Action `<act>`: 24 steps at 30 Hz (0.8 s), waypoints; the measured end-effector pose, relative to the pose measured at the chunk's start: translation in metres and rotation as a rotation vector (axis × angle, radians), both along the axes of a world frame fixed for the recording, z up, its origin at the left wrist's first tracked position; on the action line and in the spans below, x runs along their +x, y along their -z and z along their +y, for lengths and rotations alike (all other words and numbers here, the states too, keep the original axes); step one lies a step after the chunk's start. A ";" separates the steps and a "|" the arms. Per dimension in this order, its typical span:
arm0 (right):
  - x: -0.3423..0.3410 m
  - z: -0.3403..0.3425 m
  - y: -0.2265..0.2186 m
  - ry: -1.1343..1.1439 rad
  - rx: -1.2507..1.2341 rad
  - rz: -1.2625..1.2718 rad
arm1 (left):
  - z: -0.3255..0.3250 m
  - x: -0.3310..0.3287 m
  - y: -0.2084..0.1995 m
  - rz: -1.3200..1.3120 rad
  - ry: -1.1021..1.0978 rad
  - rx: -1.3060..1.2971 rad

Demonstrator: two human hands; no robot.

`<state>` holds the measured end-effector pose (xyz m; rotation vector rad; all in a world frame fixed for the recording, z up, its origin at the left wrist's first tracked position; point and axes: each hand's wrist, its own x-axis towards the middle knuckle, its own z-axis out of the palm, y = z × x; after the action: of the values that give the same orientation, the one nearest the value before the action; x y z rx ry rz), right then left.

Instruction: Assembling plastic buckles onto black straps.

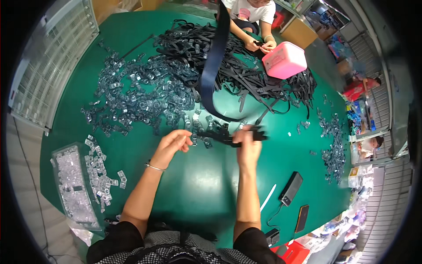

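Observation:
My right hand (247,140), blurred by motion, is closed around a bunch of black straps (259,133); strap ends stick out on both sides of the fist. To its left, my left hand (173,143) is held above the green table with fingers curled in; no object shows in it. Several clear plastic buckles (195,127) lie just beyond and between the hands. A wide dark strap (213,61) hangs from the top of the view and curves toward the right hand; whether it joins the bunch I cannot tell.
Heaps of clear buckles (145,94) and black straps (237,75) cover the far table (193,185). A pink box (285,60) stands near another person's hands (260,45). A buckle-filled tray (74,189) lies left; a power bank (291,189) and a phone (302,218) right.

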<state>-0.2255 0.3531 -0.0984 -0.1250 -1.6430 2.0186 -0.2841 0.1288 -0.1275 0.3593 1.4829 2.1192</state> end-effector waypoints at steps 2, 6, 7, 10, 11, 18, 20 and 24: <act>0.011 0.017 -0.022 -0.062 -0.367 0.236 | 0.010 -0.006 -0.011 0.083 -0.008 -0.143; 0.044 0.056 -0.007 -0.264 -0.758 0.388 | 0.061 -0.027 -0.015 0.241 0.024 -0.300; 0.048 0.061 0.004 -0.246 -0.822 0.350 | 0.081 -0.032 -0.013 0.284 0.041 -0.342; 0.047 0.071 0.057 -0.109 -0.927 0.249 | 0.153 -0.048 -0.012 0.721 0.069 -0.460; 0.050 0.078 0.072 -0.119 -1.001 0.239 | 0.182 -0.053 -0.004 0.879 0.077 -0.466; 0.038 0.084 0.077 -0.012 -1.120 0.285 | 0.319 -0.106 0.026 1.378 -0.043 -0.766; 0.036 0.080 0.077 0.031 -1.112 0.243 | 0.341 -0.115 0.035 1.394 -0.070 -0.880; 0.034 0.076 0.073 0.071 -1.102 0.221 | 0.366 -0.131 0.039 1.315 -0.121 -0.968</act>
<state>-0.1913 0.4287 -0.1716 -0.3190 -0.2520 2.5236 -0.4150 0.4949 -0.1664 1.3941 2.9914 0.8039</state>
